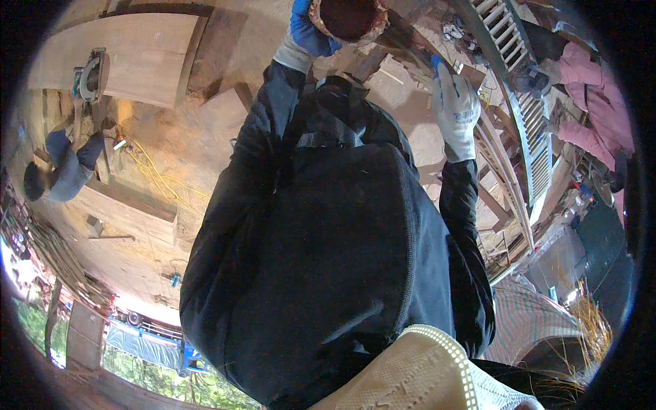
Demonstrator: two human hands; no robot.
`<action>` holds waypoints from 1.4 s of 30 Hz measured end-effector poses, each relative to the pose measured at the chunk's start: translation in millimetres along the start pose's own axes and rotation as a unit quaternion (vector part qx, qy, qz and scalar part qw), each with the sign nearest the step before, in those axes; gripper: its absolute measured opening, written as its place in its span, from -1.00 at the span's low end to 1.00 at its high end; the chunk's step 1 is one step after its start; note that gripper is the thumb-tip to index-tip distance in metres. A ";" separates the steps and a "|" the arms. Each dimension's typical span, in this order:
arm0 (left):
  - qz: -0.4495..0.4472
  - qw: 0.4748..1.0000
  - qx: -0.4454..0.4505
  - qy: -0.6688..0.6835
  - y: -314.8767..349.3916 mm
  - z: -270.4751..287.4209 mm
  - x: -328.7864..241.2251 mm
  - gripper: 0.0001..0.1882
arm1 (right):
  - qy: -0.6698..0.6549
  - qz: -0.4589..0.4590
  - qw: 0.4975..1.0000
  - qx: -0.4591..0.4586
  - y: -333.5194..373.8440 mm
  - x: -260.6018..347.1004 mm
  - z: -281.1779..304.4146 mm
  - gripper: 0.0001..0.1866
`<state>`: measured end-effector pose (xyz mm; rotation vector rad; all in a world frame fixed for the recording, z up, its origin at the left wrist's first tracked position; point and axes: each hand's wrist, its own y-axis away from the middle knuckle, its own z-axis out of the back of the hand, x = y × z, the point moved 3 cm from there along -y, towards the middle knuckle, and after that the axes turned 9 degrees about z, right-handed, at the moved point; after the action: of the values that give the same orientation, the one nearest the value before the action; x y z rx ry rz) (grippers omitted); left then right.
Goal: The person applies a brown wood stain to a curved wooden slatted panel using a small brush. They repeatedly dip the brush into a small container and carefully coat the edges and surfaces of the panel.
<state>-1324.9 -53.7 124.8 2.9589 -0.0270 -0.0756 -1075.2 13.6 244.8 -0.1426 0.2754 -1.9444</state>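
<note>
My left hand [309, 34], in a grey-white knit glove with a blue coated palm, grips the side of a round tub [380, 26] at the top edge. The inside of the tub looks dark reddish brown, and its rim is rough and crusted. To the right, my right hand [456, 109] wears a white glove with blue fingertips and shows its back. Its fingers point away from me and look closed, but what they hold is hidden. Just beyond those fingertips is a dark strip [410, 42], possibly wood. My black sleeves reach up to both gloves.
A slatted frame like a ladder [523, 116] curves along the right, near a person in pink [594, 102]. On the left another person [65, 167] crouches by a circular saw [90, 75] on a wooden board [147, 51]. A yellow cord [154, 171] lies on the floor.
</note>
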 end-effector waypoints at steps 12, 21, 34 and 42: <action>0.037 0.994 0.100 0.023 -6.7 -1.8 1.7 -0.15 | -0.015 -0.023 0.999 0.030 2.1 -1.4 1.3 -0.55; 0.078 0.987 0.127 0.060 -6.5 -6.4 2.4 -0.14 | -0.001 0.006 0.998 0.061 -0.6 -10.2 4.9 -0.57; 0.081 0.984 0.139 0.075 -7.2 -5.3 1.0 -0.15 | 0.038 0.031 0.998 0.033 -7.8 -6.3 9.4 -0.61; 0.071 0.988 0.132 0.047 -5.7 -9.7 1.1 -0.13 | -0.017 0.083 0.995 0.058 -10.8 -25.2 15.3 -0.64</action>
<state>-1323.2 -46.4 133.2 3.2089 -0.2522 0.0942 -1071.8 38.9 263.1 -0.0734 0.1471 -1.7856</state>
